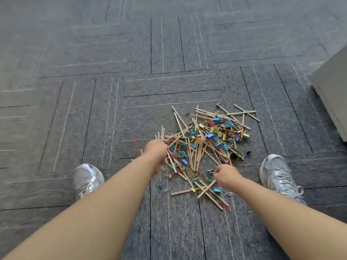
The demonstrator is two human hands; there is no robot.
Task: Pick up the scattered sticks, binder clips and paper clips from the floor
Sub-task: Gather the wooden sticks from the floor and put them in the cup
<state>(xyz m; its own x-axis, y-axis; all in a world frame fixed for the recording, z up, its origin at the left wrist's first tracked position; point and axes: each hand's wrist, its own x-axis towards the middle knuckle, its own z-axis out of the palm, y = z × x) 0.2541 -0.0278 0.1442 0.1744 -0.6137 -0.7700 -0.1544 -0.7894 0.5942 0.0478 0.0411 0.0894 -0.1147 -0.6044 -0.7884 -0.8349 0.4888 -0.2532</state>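
Note:
A heap of thin wooden sticks (195, 152), coloured binder clips (217, 120) and small paper clips (166, 190) lies on the grey carpet between my feet. My left hand (155, 150) is at the heap's left edge and grips a bundle of sticks (161, 133) whose ends poke up past my fingers. My right hand (226, 174) hovers over the heap's near right part, fingers curled, pinching a small blue clip (215, 167). A lone red paper clip (136, 141) lies apart to the left.
My two silver-white sneakers stand either side of the heap, the left sneaker (87, 178) and the right sneaker (277, 173). A grey box or cabinet corner (332, 91) stands on the floor at the far right. Grey carpet tiles (169, 53) stretch ahead.

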